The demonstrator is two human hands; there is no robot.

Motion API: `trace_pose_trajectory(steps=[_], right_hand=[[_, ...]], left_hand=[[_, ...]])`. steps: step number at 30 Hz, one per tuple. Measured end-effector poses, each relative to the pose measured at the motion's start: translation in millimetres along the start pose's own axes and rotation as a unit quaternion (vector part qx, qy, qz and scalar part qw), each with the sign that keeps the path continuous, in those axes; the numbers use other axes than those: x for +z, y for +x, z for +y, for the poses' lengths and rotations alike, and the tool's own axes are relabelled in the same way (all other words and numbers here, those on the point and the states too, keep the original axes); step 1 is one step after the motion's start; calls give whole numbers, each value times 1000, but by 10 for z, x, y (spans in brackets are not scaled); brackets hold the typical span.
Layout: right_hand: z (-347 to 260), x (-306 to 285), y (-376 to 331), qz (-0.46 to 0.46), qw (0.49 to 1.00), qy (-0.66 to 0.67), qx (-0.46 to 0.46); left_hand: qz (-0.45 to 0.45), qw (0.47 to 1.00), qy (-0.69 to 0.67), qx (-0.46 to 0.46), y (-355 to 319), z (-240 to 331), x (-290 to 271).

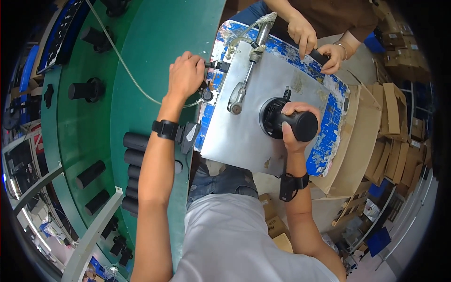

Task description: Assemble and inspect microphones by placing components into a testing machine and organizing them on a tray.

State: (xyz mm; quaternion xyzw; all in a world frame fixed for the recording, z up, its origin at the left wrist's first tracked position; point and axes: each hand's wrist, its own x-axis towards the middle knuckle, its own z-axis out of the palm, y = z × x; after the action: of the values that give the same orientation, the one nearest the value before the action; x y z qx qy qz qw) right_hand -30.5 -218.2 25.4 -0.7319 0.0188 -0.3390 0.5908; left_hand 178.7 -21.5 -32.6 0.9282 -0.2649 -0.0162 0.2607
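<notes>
My right hand (pixel 300 113) is wrapped round a black cylindrical housing (pixel 304 127). A wider round black flange (pixel 269 118) at its far end rests on the bare metal plate (pixel 230 141). At the plate's left edge, my left hand (pixel 186 74) is closed, palm side hidden, against a black fitting (pixel 216 66); what lies inside its fingers is mostly covered. A metal air cylinder (pixel 260 42) with a rod slants down to a pivot (pixel 235 108) on the plate.
Across the plate, another person's hands (pixel 301 34) hold a small black part (pixel 319 57). Several black cylinders (pixel 136 141) lie on the green bench (pixel 155 28) at left, crossed by a pale hose (pixel 123 61). A cardboard box (pixel 350 155) stands right of the chipped blue board (pixel 324 150).
</notes>
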Motion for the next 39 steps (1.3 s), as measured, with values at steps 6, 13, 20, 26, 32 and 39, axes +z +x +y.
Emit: trace_pose_trajectory(steps=[6, 13, 20, 26, 32, 39], right_hand=[[-187, -43, 102, 0, 999, -45, 9], [-2003, 183, 1128, -24, 993, 97, -55], [-1904, 1213, 690, -230, 889, 351, 185], [-2119, 1514, 631, -376, 830, 365, 191], [-2177, 1658, 692, -469, 812, 315, 145], [-2156, 1844, 741, -467, 816, 307, 147]], left_hand=[[-69, 994, -90, -6, 7, -58, -140], [92, 910, -402, 35, -874, 551, -1466], [140, 937, -304, 98, -1749, 1055, -1867], [187, 864, -460, 77, -2120, 748, -1832], [150, 831, -531, 79, -2300, 598, -1930], [111, 777, -617, 63, -2236, 415, -1982]])
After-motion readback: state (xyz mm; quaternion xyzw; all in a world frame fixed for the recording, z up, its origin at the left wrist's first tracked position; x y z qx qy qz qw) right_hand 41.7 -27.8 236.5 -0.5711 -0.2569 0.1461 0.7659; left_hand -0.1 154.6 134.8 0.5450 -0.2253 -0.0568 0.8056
